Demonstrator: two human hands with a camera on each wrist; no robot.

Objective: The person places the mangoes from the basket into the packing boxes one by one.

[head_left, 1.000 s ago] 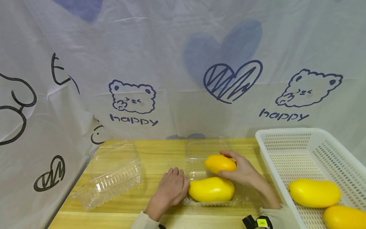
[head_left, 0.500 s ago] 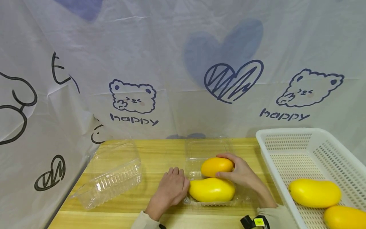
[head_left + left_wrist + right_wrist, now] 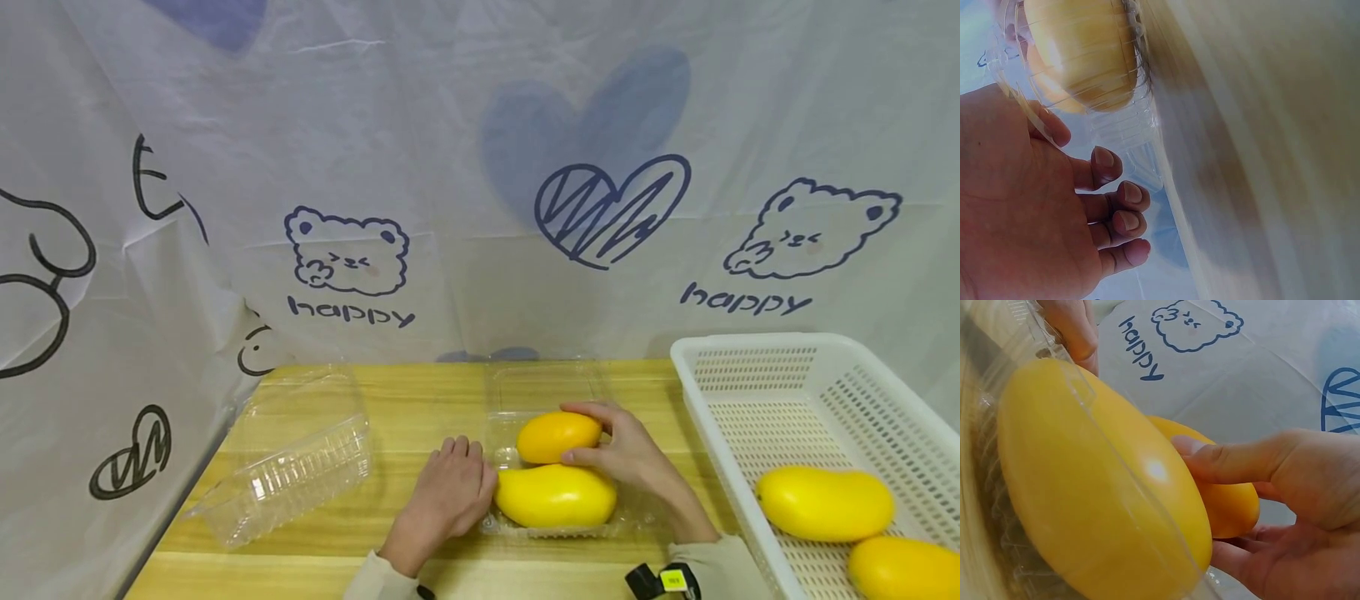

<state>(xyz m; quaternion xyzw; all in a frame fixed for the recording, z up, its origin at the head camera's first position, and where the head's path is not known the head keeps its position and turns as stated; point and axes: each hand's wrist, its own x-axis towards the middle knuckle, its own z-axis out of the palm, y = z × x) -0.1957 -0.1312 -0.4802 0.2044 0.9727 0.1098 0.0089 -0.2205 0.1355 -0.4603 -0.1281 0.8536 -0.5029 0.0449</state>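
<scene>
My right hand (image 3: 630, 450) grips the smaller orange-yellow mango (image 3: 558, 437) by its right end, thumb in front and fingers behind. It is over the back part of a clear plastic clamshell box (image 3: 551, 533), just behind a larger yellow mango (image 3: 557, 497) lying in the box. In the right wrist view, the larger mango (image 3: 1097, 481) partly hides the smaller mango (image 3: 1229, 509). My left hand (image 3: 450, 492) is at the box's left side. The left wrist view shows its thumb (image 3: 1054, 128) against the clear rim, with the other fingers loosely bent.
Another clear clamshell box (image 3: 292, 475) lies open and tilted on the left of the wooden table (image 3: 420, 392). At right stands a white perforated basket (image 3: 757, 417) holding a yellow mango (image 3: 825, 502) and an orange-yellow one (image 3: 903, 568). A printed cloth (image 3: 465, 167) hangs behind.
My right hand has carried the smaller mango leftward and slightly down, over the back of the box. The left hand and the larger mango stay in place.
</scene>
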